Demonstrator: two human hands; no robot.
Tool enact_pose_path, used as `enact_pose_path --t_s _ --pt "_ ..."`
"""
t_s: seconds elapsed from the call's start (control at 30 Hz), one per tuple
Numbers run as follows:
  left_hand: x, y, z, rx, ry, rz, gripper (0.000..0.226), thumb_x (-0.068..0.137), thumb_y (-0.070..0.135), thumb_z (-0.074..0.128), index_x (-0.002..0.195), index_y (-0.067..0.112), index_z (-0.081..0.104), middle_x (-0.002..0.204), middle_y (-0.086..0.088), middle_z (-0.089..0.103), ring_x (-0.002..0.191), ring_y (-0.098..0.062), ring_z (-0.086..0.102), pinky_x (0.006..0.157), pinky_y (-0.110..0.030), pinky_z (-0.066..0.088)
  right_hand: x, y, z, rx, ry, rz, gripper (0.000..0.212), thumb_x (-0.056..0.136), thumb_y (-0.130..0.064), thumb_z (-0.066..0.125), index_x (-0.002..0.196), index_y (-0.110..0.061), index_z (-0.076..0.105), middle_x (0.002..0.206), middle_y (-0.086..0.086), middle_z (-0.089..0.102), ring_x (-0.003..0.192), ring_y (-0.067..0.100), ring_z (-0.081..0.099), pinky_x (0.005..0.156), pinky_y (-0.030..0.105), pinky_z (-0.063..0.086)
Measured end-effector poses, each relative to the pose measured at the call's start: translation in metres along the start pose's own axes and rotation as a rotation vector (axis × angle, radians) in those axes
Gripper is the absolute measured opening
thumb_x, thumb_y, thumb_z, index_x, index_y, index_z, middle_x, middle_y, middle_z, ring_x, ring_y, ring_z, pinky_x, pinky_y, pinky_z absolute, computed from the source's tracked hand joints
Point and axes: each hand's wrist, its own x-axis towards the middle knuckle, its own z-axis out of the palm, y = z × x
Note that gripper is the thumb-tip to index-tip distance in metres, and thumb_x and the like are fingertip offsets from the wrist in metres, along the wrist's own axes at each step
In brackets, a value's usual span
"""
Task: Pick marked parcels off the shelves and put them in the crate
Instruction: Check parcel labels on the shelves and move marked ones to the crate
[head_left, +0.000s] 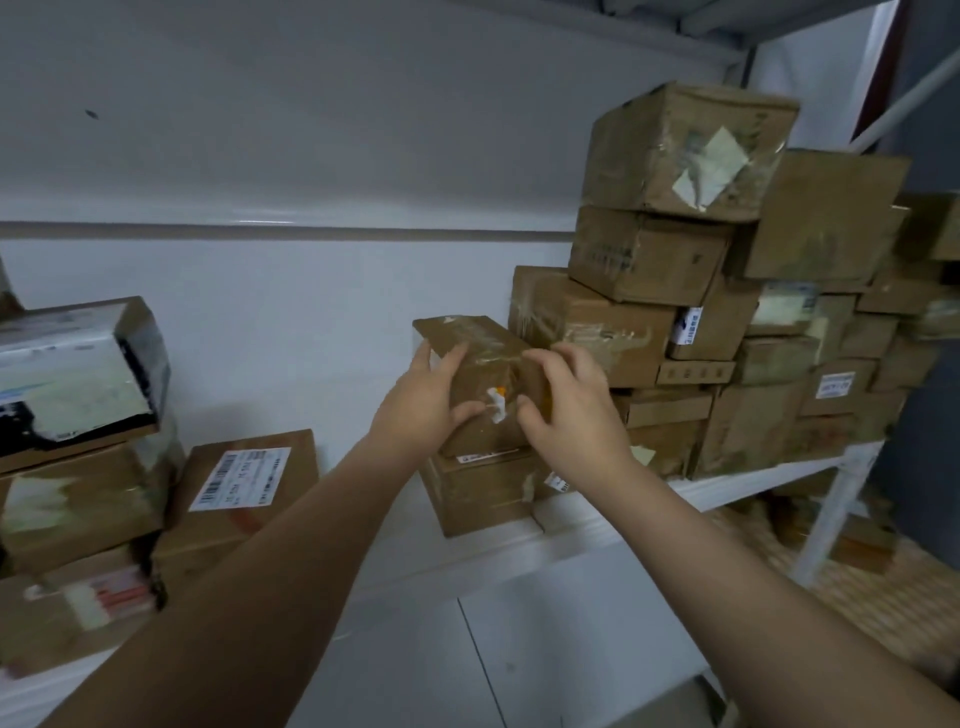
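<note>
A small brown cardboard parcel, oblong and wrapped in glossy, wrinkled clear tape, is held between both hands in front of the white metal shelf. On its near face sits a small white scrap with a dab of orange. The left hand clasps the left end, fingers hooked over the top edge and thumb pressed on the near face. The right hand grips the right end the same way, fingers curled over the top and thumb beside the white scrap. The parcel is directly above a squat brown carton standing on the shelf; I cannot tell whether it rests on that carton or is just clear of it.

To the right, touching the shelf's back, is a tall heap of scuffed brown cartons, some with torn pale labels and peeling tape. To the left lies a flat brown carton with a white barcode label, and beside it a stack topped by a tape-shiny box with a black and white label. Behind is a smooth pale wall.
</note>
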Motion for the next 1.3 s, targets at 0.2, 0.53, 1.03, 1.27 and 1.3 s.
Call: enact_pose_path --t_s 0.2,0.53,1.03,1.27,1.3 --pt "-0.014 -0.012 0.01 -0.272 0.173 -0.053 0.057 0.09 0.019 0.061 0.141 0.025 0.037 0.125 -0.003 0.059 0.108 -0.022 0.058 0.089 -0.027 0.043 0.012 -0.002 0.015 0.144 -0.077 0.073 0.057 0.095 -0.033 0.053 0.147 -0.024 0.03 0.154 0.008 0.021 0.139 0.026 0.027 0.11 0.036 0.031" --pt "-0.045 -0.008 0.0 -0.969 0.472 -0.204 0.026 0.103 0.027 0.034 0.126 0.022 0.045 0.115 0.009 0.059 0.104 0.002 0.057 0.07 -0.007 0.047 -0.007 -0.023 0.042 0.608 -0.031 0.228 0.057 0.09 -0.049 0.054 0.143 -0.039 0.034 0.121 -0.001 0.031 0.095 -0.008 0.044 0.081 0.008 0.036" --pt "-0.073 -0.019 -0.035 -0.992 0.352 -0.219 0.064 0.077 0.018 0.076 0.126 0.032 0.038 0.108 0.022 0.057 0.095 0.006 0.061 0.066 -0.012 0.052 -0.013 -0.057 0.051 0.768 0.037 0.186 0.066 0.073 -0.067 0.058 0.121 -0.025 0.044 0.136 -0.007 0.038 0.118 0.004 0.044 0.09 0.011 0.04" --pt "-0.095 -0.027 -0.044 -0.95 0.465 -0.052 0.043 0.099 0.011 0.044 0.136 0.032 0.04 0.12 0.017 0.062 0.108 -0.003 0.061 0.081 -0.018 0.052 -0.018 -0.066 0.052 1.01 0.004 0.076 0.04 0.1 -0.027 0.043 0.134 -0.046 0.033 0.137 -0.016 0.05 0.122 -0.005 0.048 0.1 0.021 0.045" --pt "-0.096 -0.029 -0.044 -0.946 0.473 -0.057 0.043 0.1 0.011 0.043 0.137 0.032 0.039 0.122 0.015 0.062 0.109 -0.004 0.061 0.084 -0.02 0.053 -0.019 -0.068 0.054 1.02 -0.004 0.071 0.04 0.1 -0.028 0.044 0.134 -0.047 0.033 0.139 -0.014 0.049 0.124 -0.001 0.048 0.104 0.029 0.044"
